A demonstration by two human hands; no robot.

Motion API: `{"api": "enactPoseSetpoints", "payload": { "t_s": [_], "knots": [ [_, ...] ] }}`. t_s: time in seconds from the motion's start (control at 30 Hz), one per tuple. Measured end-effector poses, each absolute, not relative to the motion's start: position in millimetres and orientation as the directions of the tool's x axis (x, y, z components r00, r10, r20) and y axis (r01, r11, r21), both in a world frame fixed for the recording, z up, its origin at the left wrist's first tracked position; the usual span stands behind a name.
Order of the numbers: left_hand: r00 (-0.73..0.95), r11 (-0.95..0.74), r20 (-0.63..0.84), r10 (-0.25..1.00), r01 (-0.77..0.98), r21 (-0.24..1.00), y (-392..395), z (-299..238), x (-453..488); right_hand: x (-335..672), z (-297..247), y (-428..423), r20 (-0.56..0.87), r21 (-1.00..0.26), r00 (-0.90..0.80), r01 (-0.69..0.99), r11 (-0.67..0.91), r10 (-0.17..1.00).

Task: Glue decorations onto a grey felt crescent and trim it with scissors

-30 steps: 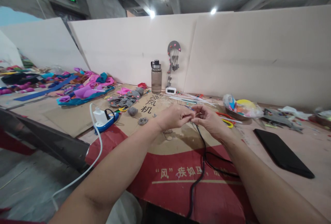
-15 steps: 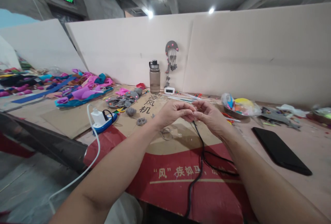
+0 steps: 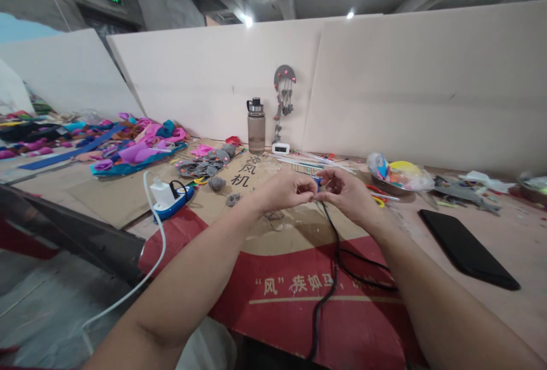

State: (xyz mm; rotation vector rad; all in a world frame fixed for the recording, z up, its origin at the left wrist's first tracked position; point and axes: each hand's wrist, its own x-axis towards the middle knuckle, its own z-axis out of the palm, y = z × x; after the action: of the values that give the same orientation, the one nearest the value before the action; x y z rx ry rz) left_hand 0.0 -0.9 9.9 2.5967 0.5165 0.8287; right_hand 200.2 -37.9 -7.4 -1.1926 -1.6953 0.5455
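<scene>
Both hands sit slightly lower now: left hand (image 3: 285, 190) and right hand (image 3: 347, 194), fingers clamped on a small blue piece (image 3: 317, 180) mid-table (image 3: 523, 239), its black cable (image 3: 335, 244) trailing to the near edge.

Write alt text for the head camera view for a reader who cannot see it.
The left hand and right hand pinch a small blue part between their fingertips over a red-printed cardboard sheet, a black cable trailing from them toward the viewer. A water bottle stands behind by a white partition; a flat black tablet lies to the right.
</scene>
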Motion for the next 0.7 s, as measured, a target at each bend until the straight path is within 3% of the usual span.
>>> {"api": "enactPoseSetpoints", "payload": {
  "t_s": [0.13,0.27,0.33,0.47,0.7],
  "knots": [
    [0.680,-0.821,0.508,0.528,0.256,0.511,-5.9,7.3,5.8,196.9,-9.8,-37.2,0.485,-0.785,-0.004,0.440,0.437,0.874],
    [0.560,-0.557,0.411,0.719,0.111,0.823,-6.8,2.5,13.4,195.9,-12.2,-36.0,0.505,-0.807,0.035,0.373,0.458,0.862],
    [0.513,-0.396,0.348,0.785,-0.018,0.918,-5.8,1.7,15.9,196.2,-11.6,-35.8,0.513,-0.820,0.052,0.324,0.471,0.857],
    [0.535,-0.327,0.365,0.762,-0.168,0.930,-4.4,1.9,17.8,197.4,-10.0,-35.5,0.508,-0.841,0.072,0.259,0.476,0.858],
    [0.518,-0.486,0.461,0.721,-0.096,0.869,-4.3,-4.8,19.5,194.2,-13.6,-36.4,0.451,-0.875,0.084,0.236,0.422,0.889]
  ]
}}
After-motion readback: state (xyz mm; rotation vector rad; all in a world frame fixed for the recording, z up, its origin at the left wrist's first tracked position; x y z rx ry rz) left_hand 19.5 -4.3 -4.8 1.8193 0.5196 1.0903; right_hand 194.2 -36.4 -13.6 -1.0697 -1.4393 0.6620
